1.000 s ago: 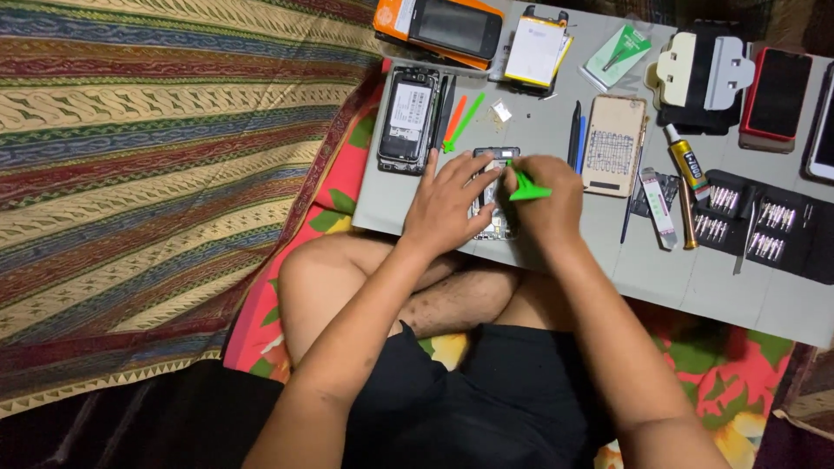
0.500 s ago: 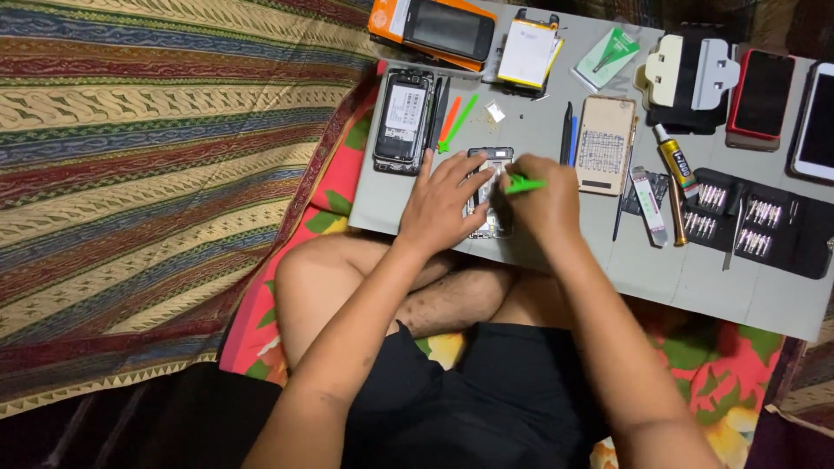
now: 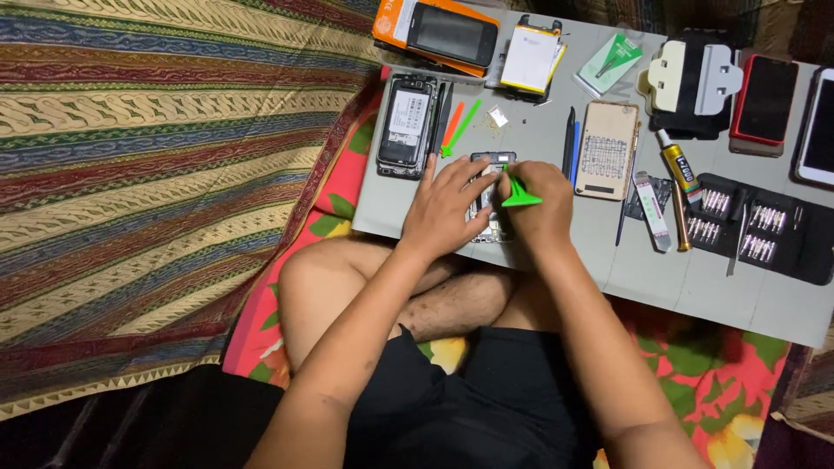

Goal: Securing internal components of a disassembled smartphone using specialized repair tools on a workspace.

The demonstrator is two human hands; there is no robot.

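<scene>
Left hand [image 3: 447, 204] lies flat, pinning the opened phone [image 3: 488, 169] to the surface [image 3: 556, 252]. Right hand [image 3: 540, 201], at 3 o'clock, pinches the green pry pick [image 3: 519, 193]; keep it shallow along the seam.

— What lies where on the table [image 3: 695, 287]?
— An opened phone [image 3: 488, 195] sits at the near edge, under both hands: left hand [image 3: 447, 208] on it, right hand [image 3: 543, 204] beside, pinching a triangular pick [image 3: 519, 193].
— And around it?
— Another opened phone [image 3: 407, 124] lies to the left, a battery [image 3: 530, 59] behind, a screwdriver-bit case [image 3: 760, 230] far right.
</scene>
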